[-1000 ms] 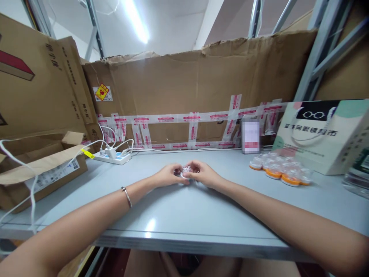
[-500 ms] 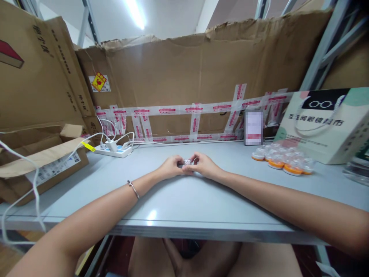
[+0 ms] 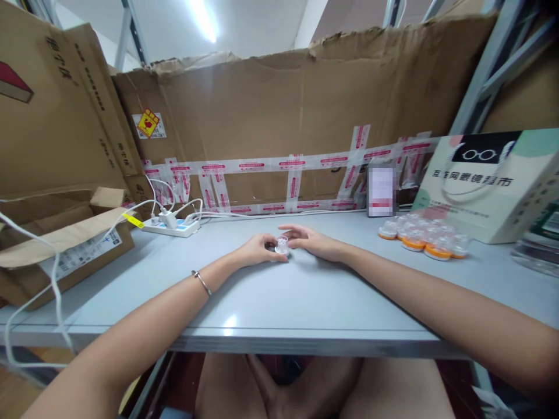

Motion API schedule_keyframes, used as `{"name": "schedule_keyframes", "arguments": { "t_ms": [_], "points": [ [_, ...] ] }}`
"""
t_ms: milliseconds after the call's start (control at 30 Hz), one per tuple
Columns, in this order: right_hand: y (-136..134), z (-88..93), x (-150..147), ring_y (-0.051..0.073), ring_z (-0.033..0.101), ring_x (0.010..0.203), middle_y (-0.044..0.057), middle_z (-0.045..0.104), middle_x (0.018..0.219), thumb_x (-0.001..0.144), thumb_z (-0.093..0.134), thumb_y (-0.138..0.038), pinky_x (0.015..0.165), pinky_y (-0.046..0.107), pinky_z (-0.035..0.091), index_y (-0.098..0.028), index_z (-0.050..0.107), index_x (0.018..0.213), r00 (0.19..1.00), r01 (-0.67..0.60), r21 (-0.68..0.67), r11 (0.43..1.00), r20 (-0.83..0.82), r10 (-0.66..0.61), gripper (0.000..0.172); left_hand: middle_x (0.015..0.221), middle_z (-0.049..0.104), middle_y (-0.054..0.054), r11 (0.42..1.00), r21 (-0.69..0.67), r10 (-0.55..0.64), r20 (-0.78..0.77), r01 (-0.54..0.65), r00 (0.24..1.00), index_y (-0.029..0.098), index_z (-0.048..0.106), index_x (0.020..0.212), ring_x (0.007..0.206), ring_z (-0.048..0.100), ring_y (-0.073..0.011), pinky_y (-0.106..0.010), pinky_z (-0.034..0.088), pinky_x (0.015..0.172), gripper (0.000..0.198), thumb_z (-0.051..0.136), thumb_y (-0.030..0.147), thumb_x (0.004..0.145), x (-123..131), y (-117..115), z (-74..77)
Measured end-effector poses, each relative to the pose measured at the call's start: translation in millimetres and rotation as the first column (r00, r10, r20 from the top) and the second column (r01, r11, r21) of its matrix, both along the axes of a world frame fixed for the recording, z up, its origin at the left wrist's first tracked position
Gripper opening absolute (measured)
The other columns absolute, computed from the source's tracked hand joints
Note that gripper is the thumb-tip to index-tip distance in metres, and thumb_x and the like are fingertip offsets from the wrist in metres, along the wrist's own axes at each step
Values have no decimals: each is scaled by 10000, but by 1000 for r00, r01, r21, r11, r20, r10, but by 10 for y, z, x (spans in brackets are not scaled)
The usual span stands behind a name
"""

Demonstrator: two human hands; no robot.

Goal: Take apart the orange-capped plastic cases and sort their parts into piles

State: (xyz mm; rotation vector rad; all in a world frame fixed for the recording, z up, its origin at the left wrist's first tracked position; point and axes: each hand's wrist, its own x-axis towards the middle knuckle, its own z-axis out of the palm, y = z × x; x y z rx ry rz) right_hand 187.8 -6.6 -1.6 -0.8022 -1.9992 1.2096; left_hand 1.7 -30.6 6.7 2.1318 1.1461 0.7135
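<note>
A small clear plastic piece with a ribbed, round shape [image 3: 282, 245] stands upright at the middle of the table [image 3: 271, 297]. My left hand [image 3: 259, 249] grips it from the left, thumb in front and fingers behind. Just to the right is my right hand [image 3: 308, 241], its fingers apart and stretched toward the piece; whether a fingertip touches it I cannot tell. Farther right sits a cluster of several clear plastic pieces with orange and white bases [image 3: 425, 237].
A phone [image 3: 381, 191] leans against the taped cardboard [image 3: 244, 116] at the back. Behind the cluster stands a paper gift bag [image 3: 476, 186]. At left are a power strip [image 3: 172, 226], an open carton [image 3: 78, 256] and loose white cables [image 3: 55, 279].
My right hand has loosened from the clear plastic piece and its fingers have spread. The left hand keeps hold, and more of the piece shows. The view has shifted slightly.
</note>
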Motion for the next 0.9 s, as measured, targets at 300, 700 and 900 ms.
{"name": "schedule_keyframes", "arguments": {
  "t_ms": [300,700,900],
  "points": [
    [-162,-42,-152,184,545,804,10,541,842,476,770,-351,707,327,440,-211,404,834,965,253,77,964,53,-257,531,623,457,40,999,3,-35,-2,35,999,128,579,686,619,417,-112,-217,298,557,367,722,434,543,-13,51,-56],
    [-294,142,80,153,552,849,23,588,921,729,585,-359,765,295,427,-194,499,1005,957,-155,80,985,259,130,333,672,447,36,984,40,-170,-63,173,983,139,541,706,659,411,-114,-219,312,596,376,728,431,560,34,-18,-23],
    [-383,93,-80,145,494,640,3,549,723,724,576,-434,568,271,395,-174,500,861,919,152,344,927,297,-261,304,714,487,22,983,-27,-182,-34,182,983,130,549,807,677,451,-119,-223,349,613,391,722,397,581,34,-22,-28]
  ]
}}
